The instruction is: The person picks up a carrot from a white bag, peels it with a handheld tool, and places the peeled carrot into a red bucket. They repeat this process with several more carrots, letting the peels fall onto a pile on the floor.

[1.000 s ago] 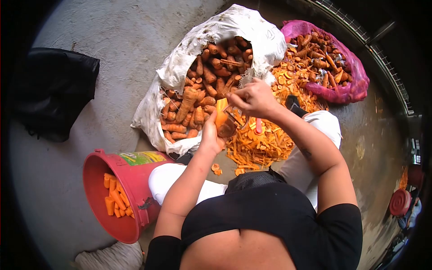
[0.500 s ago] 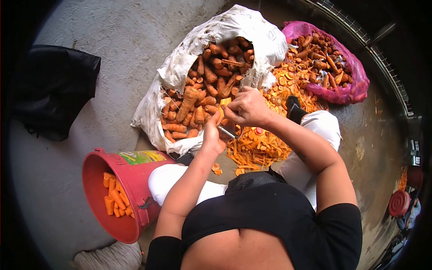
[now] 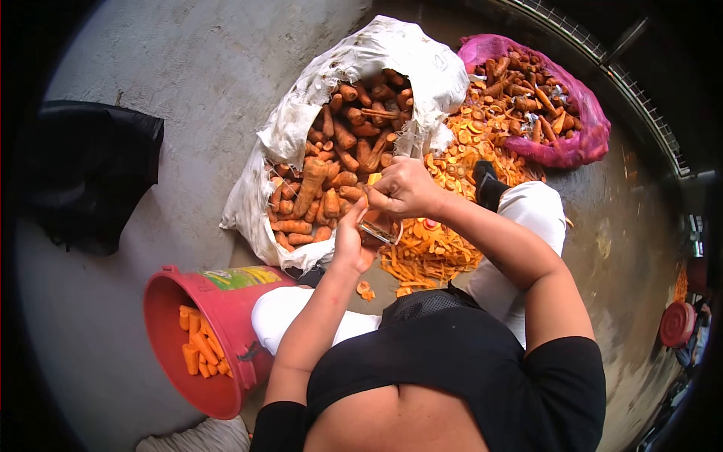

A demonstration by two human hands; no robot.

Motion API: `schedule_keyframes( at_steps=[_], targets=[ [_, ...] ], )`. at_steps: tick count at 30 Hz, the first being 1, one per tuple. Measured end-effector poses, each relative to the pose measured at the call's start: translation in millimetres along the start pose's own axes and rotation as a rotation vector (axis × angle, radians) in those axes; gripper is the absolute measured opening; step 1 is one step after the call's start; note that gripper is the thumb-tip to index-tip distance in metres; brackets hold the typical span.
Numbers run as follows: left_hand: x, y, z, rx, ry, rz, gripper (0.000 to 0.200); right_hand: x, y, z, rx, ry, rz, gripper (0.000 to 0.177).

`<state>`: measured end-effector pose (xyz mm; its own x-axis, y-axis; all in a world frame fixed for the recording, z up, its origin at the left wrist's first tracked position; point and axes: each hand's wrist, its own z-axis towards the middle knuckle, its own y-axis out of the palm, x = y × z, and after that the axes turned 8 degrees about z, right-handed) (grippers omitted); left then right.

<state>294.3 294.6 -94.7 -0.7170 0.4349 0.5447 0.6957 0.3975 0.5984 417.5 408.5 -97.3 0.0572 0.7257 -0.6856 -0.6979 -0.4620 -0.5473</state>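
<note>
My right hand (image 3: pixel 407 187) is a closed fist just in front of the white sack of carrots. A metal-bladed peeler (image 3: pixel 379 232) shows below it, its handle mostly hidden by the fist. Close by on the left, my left hand (image 3: pixel 354 239) curls with its thumb up, around a carrot (image 3: pixel 374 178). Only a small bright orange part of that carrot shows between the hands; the rest is covered. The open white sack (image 3: pixel 248 188) is full of unpeeled carrots (image 3: pixel 343 135). Peelings and cut ends (image 3: pixel 429 256) lie heaped beneath and beyond my hands.
At lower left a red bucket (image 3: pixel 252 331) lies tilted with peeled carrots (image 3: pixel 202 343) inside. A pink sack (image 3: pixel 595 139) of carrot pieces stands at the back right. Black plastic (image 3: pixel 94 166) is at far left, and a red lid (image 3: pixel 676 324) at far right.
The view has shifted slightly, moving the sacks and bucket in the picture. Both hands sit a little lower in it, still close together, and less of the orange carrot shows.
</note>
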Motion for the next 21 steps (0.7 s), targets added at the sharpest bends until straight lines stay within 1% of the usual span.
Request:
schedule_keyframes(
  at_steps=[3, 4, 6, 7, 8, 9, 10, 12, 14, 16, 17, 19, 20, 21],
  targets=[
    [-3, -9, 8, 0.002, -0.013, -0.018, 0.04, 1, -1, 0, -0.012, -0.016, -0.046, 0.03],
    [-3, -15, 9, -0.059, -0.008, 0.035, 0.04, 1, -2, 0, -0.015, -0.03, -0.076, 0.031],
    [-1, -28, 5, -0.181, 0.001, 0.141, 0.04, 10, -15, 2, -0.001, 0.204, -0.139, 0.033],
    [-2, -27, -3, -0.157, -0.059, 0.2, 0.041, 18, -24, 3, 0.008, 0.323, -0.168, 0.034],
    [-2, -15, -11, -0.099, -0.042, 0.204, 0.041, 29, -35, 4, 0.056, 0.288, -0.193, 0.038],
    [-2, -4, -19, -0.041, -0.024, 0.208, 0.041, 39, -40, 2, 0.073, 0.291, -0.303, 0.04],
    [-2, -7, -20, -0.085, -0.044, 0.208, 0.041, 50, -43, -1, 0.083, 0.29, -0.413, 0.041],
    [3, -4, -26, -0.122, -0.047, 0.187, 0.042, 67, -55, -4, 0.074, 0.48, -0.553, 0.045],
    [8, -6, -28, -0.135, -0.041, 0.149, 0.042, 64, -62, -2, 0.185, 0.511, -0.728, 0.045],
    [8, -11, -24, -0.124, -0.021, 0.081, 0.042, 65, -65, 2, 0.152, 0.487, -0.736, 0.045],
    [10, -14, -22, -0.12, -0.007, 0.035, 0.041, 59, -65, 5, 0.12, 0.511, -0.602, 0.044],
    [9, -17, -10, -0.005, -0.049, -0.034, 0.041, 38, -67, 14, 0.052, 0.55, -0.336, 0.043],
    [8, -19, -5, 0.053, -0.068, -0.071, 0.041, 23, -70, 21, -0.045, 0.557, -0.27, 0.04],
    [7, -22, 0, 0.094, -0.091, -0.085, 0.041, 14, -67, 22, -0.061, 0.424, -0.216, 0.039]
  ],
)
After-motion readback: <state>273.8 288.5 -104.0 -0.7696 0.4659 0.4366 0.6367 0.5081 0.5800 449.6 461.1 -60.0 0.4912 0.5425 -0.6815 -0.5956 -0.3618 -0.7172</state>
